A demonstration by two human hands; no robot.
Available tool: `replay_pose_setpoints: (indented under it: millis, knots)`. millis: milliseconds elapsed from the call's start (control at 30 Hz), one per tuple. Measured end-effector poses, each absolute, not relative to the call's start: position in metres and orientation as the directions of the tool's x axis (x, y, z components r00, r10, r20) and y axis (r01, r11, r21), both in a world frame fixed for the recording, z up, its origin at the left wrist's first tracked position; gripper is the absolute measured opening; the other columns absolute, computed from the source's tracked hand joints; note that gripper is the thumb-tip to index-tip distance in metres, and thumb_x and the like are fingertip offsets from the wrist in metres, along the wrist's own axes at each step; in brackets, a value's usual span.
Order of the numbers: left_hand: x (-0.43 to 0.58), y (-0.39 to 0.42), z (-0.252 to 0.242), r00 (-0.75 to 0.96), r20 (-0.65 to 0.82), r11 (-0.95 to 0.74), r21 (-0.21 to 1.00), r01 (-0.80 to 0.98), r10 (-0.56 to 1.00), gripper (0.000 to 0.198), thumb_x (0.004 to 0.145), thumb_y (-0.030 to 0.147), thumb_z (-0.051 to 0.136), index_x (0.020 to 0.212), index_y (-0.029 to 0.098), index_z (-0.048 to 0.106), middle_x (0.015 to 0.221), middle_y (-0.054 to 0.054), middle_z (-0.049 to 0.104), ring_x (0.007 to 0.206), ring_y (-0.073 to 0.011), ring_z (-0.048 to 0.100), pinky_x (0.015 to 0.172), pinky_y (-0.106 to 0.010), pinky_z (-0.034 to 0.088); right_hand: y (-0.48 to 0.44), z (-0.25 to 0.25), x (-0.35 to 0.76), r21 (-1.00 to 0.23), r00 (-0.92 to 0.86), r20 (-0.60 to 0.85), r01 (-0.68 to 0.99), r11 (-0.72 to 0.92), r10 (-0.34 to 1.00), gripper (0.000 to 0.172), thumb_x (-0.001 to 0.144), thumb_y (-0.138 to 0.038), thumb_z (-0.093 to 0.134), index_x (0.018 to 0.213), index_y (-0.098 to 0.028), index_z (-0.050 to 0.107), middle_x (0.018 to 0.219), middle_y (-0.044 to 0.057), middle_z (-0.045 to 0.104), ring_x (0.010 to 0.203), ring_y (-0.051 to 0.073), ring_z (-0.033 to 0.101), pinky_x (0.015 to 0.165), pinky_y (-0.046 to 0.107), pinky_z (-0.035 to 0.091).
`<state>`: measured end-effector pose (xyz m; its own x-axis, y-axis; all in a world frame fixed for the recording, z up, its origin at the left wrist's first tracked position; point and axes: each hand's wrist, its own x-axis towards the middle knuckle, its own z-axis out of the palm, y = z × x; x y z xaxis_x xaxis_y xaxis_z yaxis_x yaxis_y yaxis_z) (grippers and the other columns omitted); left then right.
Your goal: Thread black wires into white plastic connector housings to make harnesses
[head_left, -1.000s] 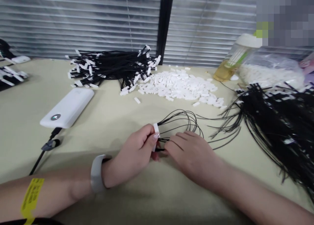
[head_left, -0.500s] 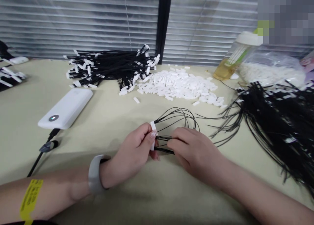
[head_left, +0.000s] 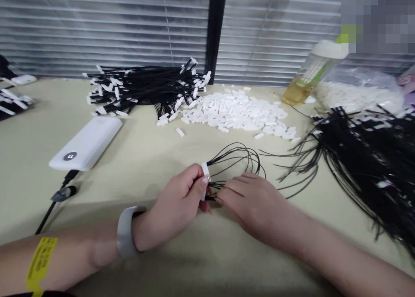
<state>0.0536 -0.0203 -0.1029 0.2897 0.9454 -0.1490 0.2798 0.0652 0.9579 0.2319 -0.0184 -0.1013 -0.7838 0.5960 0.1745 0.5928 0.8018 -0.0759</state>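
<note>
Vs half a second earlier: right hand (head_left: 256, 202) had slid back left, fingertips now up against the white connector (head_left: 205, 181), pinching the thin black wires (head_left: 238, 156) right at its face; before it sat a bit off to the right. Left hand (head_left: 177, 204) barely moved, thumb and forefinger clamped on the connector, held upright just above the desk (head_left: 136, 158). The wires looped out from the connector and curved back under the right hand. Around it: loose pile of white connectors (head_left: 236, 113) behind the hands, finished bundle of wired connectors (head_left: 145, 87) back left, white power bank (head_left: 86, 143) with its cable (head_left: 60, 197) on the left, big heap of black wires (head_left: 366, 158) on the right, plastic bag of white parts (head_left: 356, 94) and a bottle (head_left: 311, 74) behind it. Right hand covered the wire ends, so the exact seating in the connector couldn't be seen.
</note>
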Motion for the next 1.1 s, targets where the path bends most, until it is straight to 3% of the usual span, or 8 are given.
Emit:
replay_pose_setpoints:
  millis: [300,467,633,733,800,900,1000,1100]
  knots:
    - [0.053,-0.019,-0.105,0.272,-0.146,0.073,0.962,0.262,0.951,0.024,0.087,0.034,0.036,0.067,0.020,0.040,0.058,0.006,0.045,0.049,-0.0097,0.054,0.050,-0.023,0.043,-0.024,-0.094,0.232,0.126,-0.802,0.286,0.574,0.809,0.525,0.011,0.075,-0.014,0.048,0.065,-0.019,0.048,0.063,0.000,0.046,0.061,0.015,0.036,0.057,0.029,0.021]
    - [0.055,-0.017,-0.103,0.267,-0.201,0.153,0.970,0.189,0.942,0.024,0.087,0.032,0.035,0.067,0.019,0.040,0.060,0.007,0.045,0.046,-0.0076,0.053,0.048,-0.022,0.045,-0.021,-0.091,0.240,0.161,-0.737,0.390,0.644,0.748,0.552,0.016,0.074,-0.015,0.052,0.060,-0.019,0.049,0.057,-0.001,0.045,0.057,0.013,0.036,0.054,0.028,0.021]
    - [0.057,-0.015,-0.100,0.245,-0.243,0.214,0.967,0.140,0.939,0.024,0.087,0.031,0.035,0.067,0.019,0.038,0.060,0.007,0.045,0.044,-0.0061,0.053,0.047,-0.020,0.046,-0.009,-0.083,0.256,0.016,-0.455,0.616,0.823,0.567,0.643,0.011,0.075,-0.022,0.059,0.065,-0.020,0.062,0.050,-0.002,0.050,0.048,0.008,0.040,0.048,0.024,0.026]
    - [0.056,-0.014,-0.100,0.257,-0.250,0.217,0.965,0.148,0.934,0.024,0.087,0.030,0.034,0.066,0.019,0.037,0.061,0.007,0.045,0.044,-0.0056,0.052,0.047,-0.020,0.046,0.001,-0.074,0.270,-0.073,-0.308,0.691,0.870,0.488,0.653,0.007,0.074,-0.021,0.061,0.070,-0.018,0.067,0.057,0.000,0.055,0.050,0.007,0.044,0.046,0.022,0.030]
    - [0.056,-0.015,-0.099,0.254,-0.243,0.204,0.964,0.170,0.936,0.024,0.087,0.030,0.034,0.065,0.019,0.037,0.062,0.007,0.045,0.044,-0.0053,0.052,0.047,-0.019,0.045,0.008,-0.068,0.282,-0.056,-0.245,0.738,0.906,0.420,0.629,0.012,0.075,-0.025,0.061,0.077,-0.017,0.069,0.063,0.002,0.055,0.053,0.007,0.046,0.046,0.021,0.031]
    - [0.054,-0.016,-0.098,0.249,-0.242,0.192,0.959,0.207,0.938,0.024,0.087,0.030,0.034,0.066,0.019,0.039,0.062,0.007,0.045,0.045,-0.0051,0.052,0.047,-0.019,0.044,0.012,-0.061,0.297,0.096,-0.218,0.799,0.966,0.239,0.561,0.020,0.077,-0.032,0.057,0.085,-0.019,0.070,0.067,0.003,0.054,0.055,0.009,0.046,0.044,0.021,0.028]
    - [0.054,-0.016,-0.097,0.246,-0.244,0.197,0.959,0.203,0.938,0.024,0.087,0.031,0.035,0.067,0.018,0.039,0.063,0.007,0.045,0.046,-0.0048,0.052,0.048,-0.018,0.045,0.010,-0.059,0.304,0.215,-0.271,0.768,0.962,0.166,0.580,0.033,0.085,-0.035,0.040,0.096,-0.021,0.068,0.064,0.003,0.056,0.055,0.012,0.047,0.042,0.023,0.024]
    - [0.055,-0.016,-0.096,0.227,-0.257,0.216,0.957,0.192,0.939,0.025,0.087,0.030,0.034,0.065,0.018,0.038,0.062,0.007,0.044,0.044,-0.0042,0.051,0.047,-0.018,0.045,0.008,-0.060,0.302,0.138,-0.260,0.561,0.966,0.220,0.786,0.051,0.088,-0.040,0.023,0.085,-0.022,0.070,0.050,0.002,0.054,0.041,0.012,0.040,0.039,0.023,0.020]
